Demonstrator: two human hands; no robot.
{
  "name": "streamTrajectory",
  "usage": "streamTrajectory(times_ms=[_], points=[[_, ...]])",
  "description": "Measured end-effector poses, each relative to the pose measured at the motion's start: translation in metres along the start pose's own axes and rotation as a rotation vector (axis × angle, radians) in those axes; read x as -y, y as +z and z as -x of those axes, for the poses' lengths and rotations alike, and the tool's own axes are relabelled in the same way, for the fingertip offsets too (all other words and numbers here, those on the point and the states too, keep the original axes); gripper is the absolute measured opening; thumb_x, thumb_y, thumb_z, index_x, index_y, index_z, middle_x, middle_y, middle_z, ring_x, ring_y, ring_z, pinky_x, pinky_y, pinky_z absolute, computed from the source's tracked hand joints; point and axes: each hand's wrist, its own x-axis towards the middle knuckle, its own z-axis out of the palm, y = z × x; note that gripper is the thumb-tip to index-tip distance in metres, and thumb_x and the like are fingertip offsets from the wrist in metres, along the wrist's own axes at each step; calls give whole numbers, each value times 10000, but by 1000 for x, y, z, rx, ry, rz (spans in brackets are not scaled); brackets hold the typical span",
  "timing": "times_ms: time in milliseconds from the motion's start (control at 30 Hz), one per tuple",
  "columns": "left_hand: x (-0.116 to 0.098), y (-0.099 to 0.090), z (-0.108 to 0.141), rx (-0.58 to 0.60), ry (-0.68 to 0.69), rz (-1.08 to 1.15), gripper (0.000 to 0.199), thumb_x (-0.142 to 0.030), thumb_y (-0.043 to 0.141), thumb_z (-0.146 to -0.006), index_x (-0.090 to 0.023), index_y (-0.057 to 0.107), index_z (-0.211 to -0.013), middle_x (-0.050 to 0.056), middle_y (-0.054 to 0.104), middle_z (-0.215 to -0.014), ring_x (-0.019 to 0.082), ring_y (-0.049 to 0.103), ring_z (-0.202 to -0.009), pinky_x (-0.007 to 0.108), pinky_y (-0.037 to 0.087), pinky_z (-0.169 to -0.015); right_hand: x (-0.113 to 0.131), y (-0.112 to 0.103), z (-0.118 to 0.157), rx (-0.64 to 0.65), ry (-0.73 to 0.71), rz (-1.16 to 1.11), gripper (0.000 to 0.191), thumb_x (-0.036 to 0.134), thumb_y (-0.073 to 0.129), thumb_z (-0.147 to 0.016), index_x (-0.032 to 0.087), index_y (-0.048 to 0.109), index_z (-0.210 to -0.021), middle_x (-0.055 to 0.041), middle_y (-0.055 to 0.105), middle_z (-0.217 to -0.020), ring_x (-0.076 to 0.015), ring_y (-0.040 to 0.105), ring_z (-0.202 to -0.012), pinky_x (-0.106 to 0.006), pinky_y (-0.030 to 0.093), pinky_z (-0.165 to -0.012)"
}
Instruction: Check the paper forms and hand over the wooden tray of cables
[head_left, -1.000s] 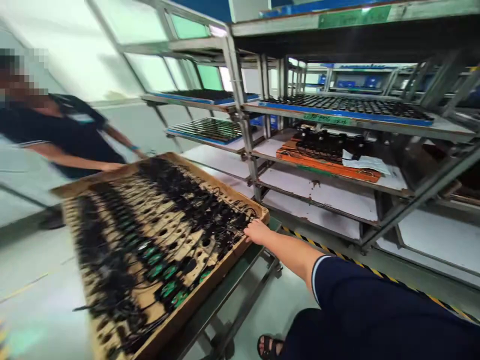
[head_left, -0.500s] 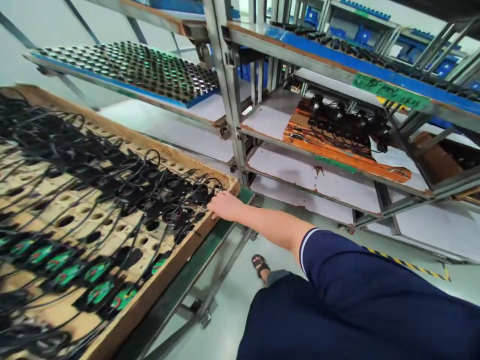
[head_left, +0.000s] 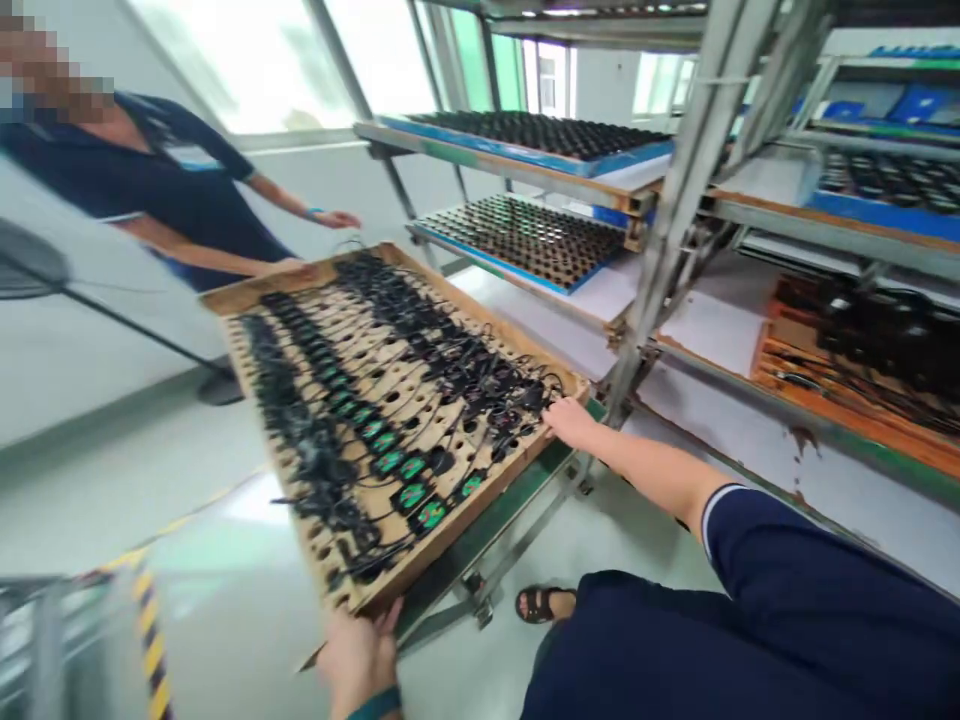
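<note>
A large wooden tray (head_left: 454,535) with a holed base stretches out in front of me. Rows of black cabled parts (head_left: 480,380) fill it, along with several square pieces bearing green circuit boards (head_left: 412,496). My right hand (head_left: 571,422) is closed over the rim near the tray's right corner. At the near left corner, my left hand (head_left: 356,650), with a teal band at the wrist, grips the tray from outside and below; some fingers are hidden. Beneath the near edge shows a green-topped metal stand (head_left: 517,485).
Across the tray stands a co-worker (head_left: 202,190), one hand at its far edge and the other raised. Metal racks (head_left: 660,230) holding trays of parts rise close on the right. A fan (head_left: 217,385) stands left. Yellow-black tape (head_left: 150,640) marks the floor.
My view has swung left and pulled back, bringing the whole tray, the co-worker and my left hand into sight. My right hand stays on the same tray corner.
</note>
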Motion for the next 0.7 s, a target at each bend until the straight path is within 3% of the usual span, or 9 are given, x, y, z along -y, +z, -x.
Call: streamTrajectory(times_ms=[133, 233, 300, 400, 533, 600, 700], points=[[-20, -27, -39, -117, -287, 134, 109, -262, 576, -856, -235, 553, -958, 43, 663, -1096, 280, 700, -1065, 612, 558, -1003, 57, -12, -22, 9, 62, -17, 272, 356, 701, -971, 120, 704, -1106, -164, 682, -1102, -299, 559, -1131, -406, 374, -1018], [-31, -53, -64, -100, -315, 195, 94, -283, 576, -895, -214, 580, -960, 52, 660, -1048, 246, 702, -995, 548, 581, -985, 91, -20, -38, 8, 84, -75, 223, 351, 728, -942, 147, 735, -1029, -144, 713, -1064, -294, 591, -1130, -395, 385, -1039], [-36, -64, -81, -72, -319, 215, 116, -305, 589, -912, -203, 609, -965, 53, 669, -1036, 213, 694, -917, 481, 608, -930, 97, -30, -53, -2, 102, -147, 230, 399, 708, -945, 181, 752, -1007, -114, 738, -1054, -268, 625, -1105, -355, 420, -1022], [-44, -69, -105, -66, -348, 229, 163, -346, 620, -922, -190, 637, -969, 63, 676, -1017, 180, 662, -801, 418, 620, -838, 79, -54, -90, -79, 232, -255, 367, 475, 520, -1022, 199, 759, -1062, -124, 755, -1114, -252, 667, -1090, -321, 481, -971], [-57, -57, -122, -101, -490, 331, 291, -460, 648, -928, -189, 651, -1034, 70, 671, -953, 174, 642, -721, 362, 606, -718, 31, -82, -158, -169, 508, -368, 718, 538, 185, -1060, 107, 758, -1062, -304, 716, -1158, -349, 695, -1108, -448, 530, -938], [-65, -45, -123, -83, -591, 424, 381, -537, 626, -947, -184, 647, -1087, 74, 666, -910, 192, 666, -740, 339, 595, -692, 11, -82, -191, -97, 564, -468, 860, 611, 95, -1037, 103, 781, -936, -369, 711, -1038, -371, 740, -981, -482, 563, -846], [-74, -22, -125, -10, -702, 516, 510, -625, 593, -950, -133, 648, -1073, 82, 645, -805, 225, 686, -757, 328, 585, -688, -11, -65, -232, 122, 589, -699, 951, 645, -10, -999, 189, 799, -796, -351, 701, -807, -356, 752, -731, -491, 574, -669]])
